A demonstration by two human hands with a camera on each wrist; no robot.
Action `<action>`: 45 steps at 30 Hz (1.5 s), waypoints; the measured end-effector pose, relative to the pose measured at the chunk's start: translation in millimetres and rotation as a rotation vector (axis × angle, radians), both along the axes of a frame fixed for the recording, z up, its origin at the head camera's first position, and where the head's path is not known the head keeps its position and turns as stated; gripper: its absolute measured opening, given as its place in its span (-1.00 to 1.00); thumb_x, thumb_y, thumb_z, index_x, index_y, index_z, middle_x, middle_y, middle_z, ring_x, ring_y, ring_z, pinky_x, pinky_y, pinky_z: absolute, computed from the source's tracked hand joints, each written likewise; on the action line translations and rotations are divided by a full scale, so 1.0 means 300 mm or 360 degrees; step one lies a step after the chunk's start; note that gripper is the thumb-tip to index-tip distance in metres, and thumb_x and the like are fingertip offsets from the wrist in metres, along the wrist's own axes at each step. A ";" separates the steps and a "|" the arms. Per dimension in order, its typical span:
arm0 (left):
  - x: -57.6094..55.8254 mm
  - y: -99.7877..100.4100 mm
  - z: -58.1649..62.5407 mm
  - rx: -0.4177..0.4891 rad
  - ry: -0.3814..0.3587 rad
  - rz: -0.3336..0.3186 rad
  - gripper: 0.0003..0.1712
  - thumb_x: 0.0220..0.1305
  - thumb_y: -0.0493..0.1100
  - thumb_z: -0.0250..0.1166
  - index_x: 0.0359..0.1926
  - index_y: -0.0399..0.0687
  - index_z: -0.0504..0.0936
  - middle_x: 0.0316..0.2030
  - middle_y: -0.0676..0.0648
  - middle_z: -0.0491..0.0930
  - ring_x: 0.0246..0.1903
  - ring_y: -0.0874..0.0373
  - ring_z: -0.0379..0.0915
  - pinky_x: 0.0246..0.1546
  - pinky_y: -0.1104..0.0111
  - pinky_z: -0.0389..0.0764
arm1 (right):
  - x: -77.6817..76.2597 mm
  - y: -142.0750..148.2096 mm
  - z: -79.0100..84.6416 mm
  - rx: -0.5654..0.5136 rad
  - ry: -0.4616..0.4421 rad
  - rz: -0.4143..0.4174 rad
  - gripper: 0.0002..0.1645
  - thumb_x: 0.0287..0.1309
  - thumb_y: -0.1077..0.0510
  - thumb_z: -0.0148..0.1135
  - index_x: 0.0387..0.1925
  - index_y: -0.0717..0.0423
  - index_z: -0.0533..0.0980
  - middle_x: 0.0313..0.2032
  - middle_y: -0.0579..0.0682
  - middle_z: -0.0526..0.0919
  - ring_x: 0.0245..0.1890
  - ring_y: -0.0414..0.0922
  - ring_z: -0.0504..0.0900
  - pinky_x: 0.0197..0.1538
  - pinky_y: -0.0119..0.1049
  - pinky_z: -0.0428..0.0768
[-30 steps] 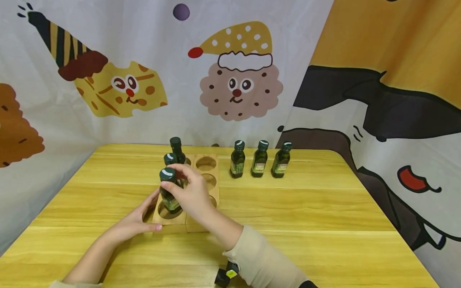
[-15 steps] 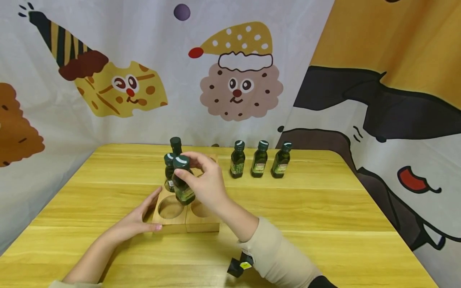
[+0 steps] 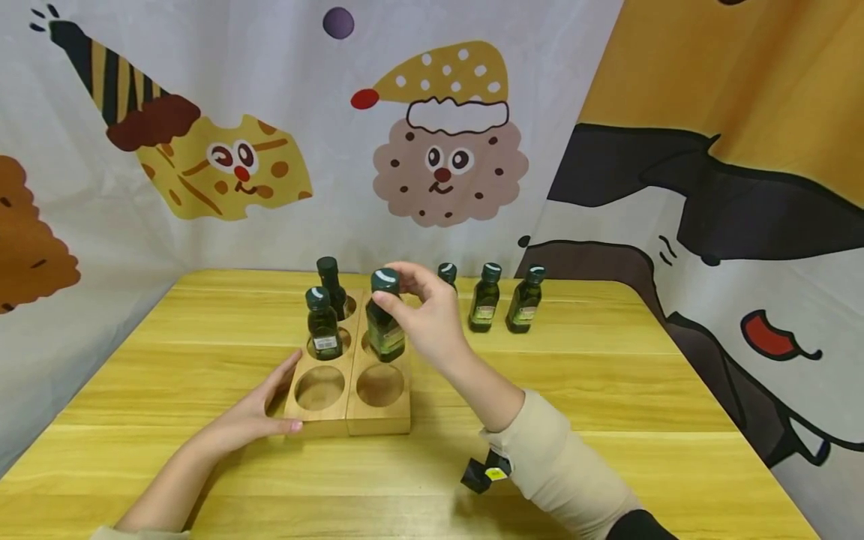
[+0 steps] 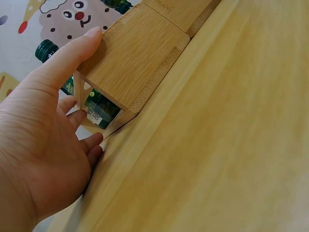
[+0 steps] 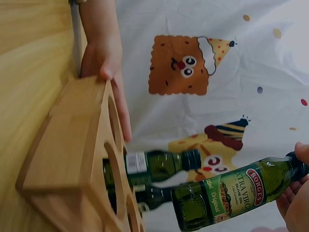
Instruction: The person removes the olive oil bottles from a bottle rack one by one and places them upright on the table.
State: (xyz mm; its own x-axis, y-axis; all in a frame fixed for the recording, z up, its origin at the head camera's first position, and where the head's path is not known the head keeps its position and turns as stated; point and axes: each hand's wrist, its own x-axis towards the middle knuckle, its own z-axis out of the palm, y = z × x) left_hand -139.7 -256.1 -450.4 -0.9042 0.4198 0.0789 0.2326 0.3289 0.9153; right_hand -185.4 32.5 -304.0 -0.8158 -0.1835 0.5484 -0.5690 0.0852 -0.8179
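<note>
My right hand (image 3: 435,319) pinches a dark green olive oil bottle (image 5: 239,193) near its cap. In the head view this bottle hangs slightly tilted over the right column of a wooden bottle rack (image 3: 378,426) with round holes. The right wrist view shows its base apart from the rack. At the rack's front left corner rests my left hand (image 3: 246,416), thumb on the front and fingers along the left side. Two more bottles stand in the left column, one in the middle hole (image 3: 324,326) and one in the back hole (image 3: 329,276). Both front holes hold nothing.
Three similar bottles stand in a row at the table's back right: a left one (image 3: 447,274) partly behind my right hand, a middle one (image 3: 484,306) and a right one (image 3: 525,307). A black device (image 3: 482,472) hangs at my right cuff. Behind the table hangs a printed curtain (image 3: 270,45).
My right hand has lifted the bottle out of the front left hole and carried it right and back, over the right column. The left hand and the other bottles stay where they were.
</note>
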 end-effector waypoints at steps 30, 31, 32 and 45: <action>-0.001 0.003 0.003 0.0010 -0.0014 0.0002 0.21 0.06 -0.24 0.42 0.52 -0.03 -0.24 0.42 -0.44 -0.17 0.34 -0.43 -0.20 0.20 -0.36 -0.22 | -0.133 0.233 -0.026 0.0046 -0.0054 -0.0320 -0.63 0.10 0.23 0.38 -0.03 0.22 0.57 -0.21 0.08 0.66 -0.20 -0.09 0.60 -0.12 -0.10 0.60; 0.000 0.003 0.003 0.0011 -0.0015 0.0002 0.21 0.06 -0.24 0.42 0.52 -0.03 -0.24 0.42 -0.44 -0.17 0.34 -0.43 -0.20 0.19 -0.36 -0.22 | -0.138 0.236 -0.028 0.0043 -0.0056 -0.0324 -0.62 0.10 0.23 0.38 -0.03 0.23 0.57 -0.21 0.09 0.67 -0.20 -0.09 0.60 -0.11 -0.10 0.60; 0.000 0.004 0.004 0.0013 -0.0016 0.0002 0.21 0.06 -0.24 0.42 0.52 -0.04 -0.24 0.42 -0.44 -0.17 0.33 -0.43 -0.20 0.19 -0.36 -0.22 | -0.143 0.238 -0.030 0.0040 -0.0059 -0.0328 -0.62 0.09 0.22 0.38 -0.03 0.23 0.57 -0.21 0.10 0.67 -0.20 -0.08 0.60 -0.10 -0.11 0.60; 0.002 0.006 0.003 0.0024 -0.0016 0.0005 0.21 0.05 -0.25 0.42 0.51 -0.11 -0.25 0.41 -0.45 -0.17 0.33 -0.43 -0.20 0.18 -0.37 -0.23 | -0.114 0.240 0.001 0.0092 -0.0140 -0.0368 -0.62 0.13 0.33 0.32 -0.01 0.37 0.52 -0.17 0.23 0.63 -0.17 0.04 0.59 -0.08 -0.25 0.59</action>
State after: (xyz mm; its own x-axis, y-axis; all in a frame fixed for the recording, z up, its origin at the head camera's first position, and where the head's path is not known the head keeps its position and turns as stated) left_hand -139.2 -254.2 -449.4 -0.9064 0.4156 0.0759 0.2221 0.3159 0.9224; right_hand -219.8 104.4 -303.8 -0.8838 -0.0153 0.4676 -0.4558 0.2532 -0.8533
